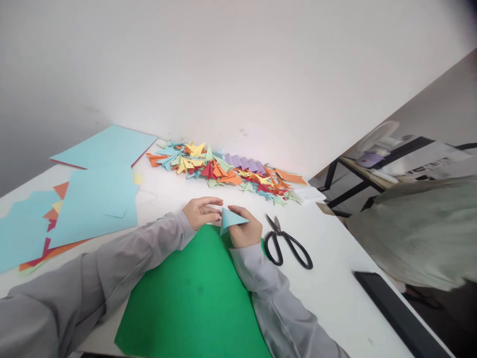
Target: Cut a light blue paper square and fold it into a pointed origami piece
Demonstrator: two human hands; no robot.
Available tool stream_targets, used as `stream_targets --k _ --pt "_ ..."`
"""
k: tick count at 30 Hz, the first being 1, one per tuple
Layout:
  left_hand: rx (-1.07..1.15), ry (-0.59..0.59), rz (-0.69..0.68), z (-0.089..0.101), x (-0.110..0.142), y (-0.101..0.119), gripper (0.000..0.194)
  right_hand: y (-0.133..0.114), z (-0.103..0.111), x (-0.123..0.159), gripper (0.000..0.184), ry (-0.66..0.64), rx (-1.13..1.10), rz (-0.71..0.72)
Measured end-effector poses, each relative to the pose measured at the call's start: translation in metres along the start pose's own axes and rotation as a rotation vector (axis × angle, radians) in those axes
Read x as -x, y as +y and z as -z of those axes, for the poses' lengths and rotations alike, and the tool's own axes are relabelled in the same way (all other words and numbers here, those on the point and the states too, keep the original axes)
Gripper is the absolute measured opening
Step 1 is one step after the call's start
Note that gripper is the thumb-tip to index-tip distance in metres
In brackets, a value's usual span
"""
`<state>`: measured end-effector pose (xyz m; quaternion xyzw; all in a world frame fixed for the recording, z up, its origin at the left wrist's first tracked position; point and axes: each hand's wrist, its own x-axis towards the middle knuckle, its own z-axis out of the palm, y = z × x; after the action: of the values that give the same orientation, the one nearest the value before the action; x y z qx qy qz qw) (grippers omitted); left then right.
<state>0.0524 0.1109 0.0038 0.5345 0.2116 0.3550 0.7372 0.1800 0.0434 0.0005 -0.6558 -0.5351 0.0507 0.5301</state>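
Between the thumb and fingers of my right hand [247,229] is a small folded piece of light blue paper [232,219], its pointed end towards the right. My left hand [203,211] is just left of the paper, thumb and fingers apart, holding nothing that I can see. Both hands are above the far end of a green sheet [197,293] lying on the white table [335,298]. Black-handled scissors [285,241] lie right of my right hand with the blades slightly apart.
Along the wall lies a heap of small folded paper planes [208,166] in many colours, with folded purple pieces [246,163] behind. Large light blue sheets [100,206] and coloured scraps cover the left side. A black flat object [391,308] lies at the right edge. Beyond it are a person's clothes [417,228].
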Motion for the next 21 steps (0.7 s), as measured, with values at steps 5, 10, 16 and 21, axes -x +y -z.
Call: stream_targets --k 5,10,16,21 --pt "0.007 -0.061 0.011 0.001 0.000 -0.005 0.047 -0.005 0.002 0.001 0.020 0.090 0.108 0.163" --pt "0.000 -0.086 0.042 0.001 -0.001 -0.013 0.044 -0.003 0.001 0.002 0.012 0.089 0.208 0.320" --pt "0.015 -0.061 0.092 0.002 -0.001 -0.007 0.044 0.003 0.001 0.003 0.016 0.107 0.233 0.447" --pt "0.180 0.053 0.159 -0.007 0.000 0.001 0.048 0.000 0.004 0.002 0.022 0.150 0.337 0.562"
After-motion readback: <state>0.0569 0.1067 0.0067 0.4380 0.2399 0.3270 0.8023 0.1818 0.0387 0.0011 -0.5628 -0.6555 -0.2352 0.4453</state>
